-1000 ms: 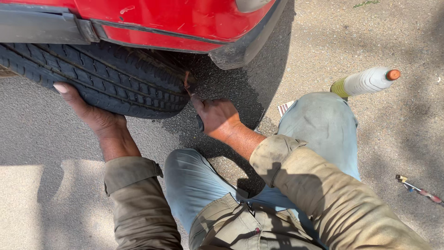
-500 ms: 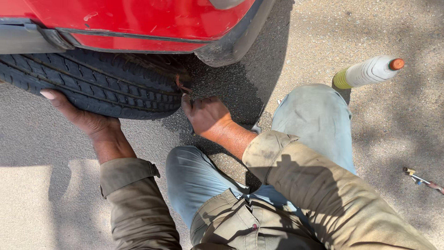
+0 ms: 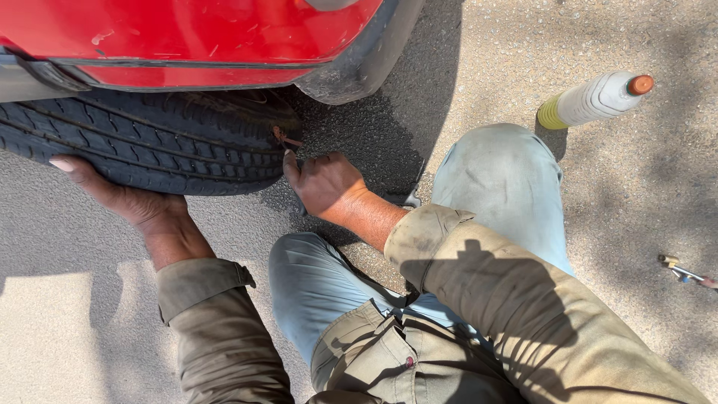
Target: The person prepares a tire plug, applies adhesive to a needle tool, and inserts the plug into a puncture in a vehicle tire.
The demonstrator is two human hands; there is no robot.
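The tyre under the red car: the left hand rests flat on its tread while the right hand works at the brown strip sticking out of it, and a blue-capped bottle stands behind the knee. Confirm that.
Not quite: the bottle has an orange cap, not blue, as the head view shows. The rest stands: left hand on the tyre, right hand at the brown strip.

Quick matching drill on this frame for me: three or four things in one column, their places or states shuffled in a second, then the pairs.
1. left hand
2. right hand
3. bottle
4. small metal tool

A. lying alone on the ground at the far right
B. palm flat against the tyre tread
C. standing on the ground beyond the knee
D. at the tyre's edge, by a reddish strip sticking out

Pairs: 1-B, 2-D, 3-C, 4-A
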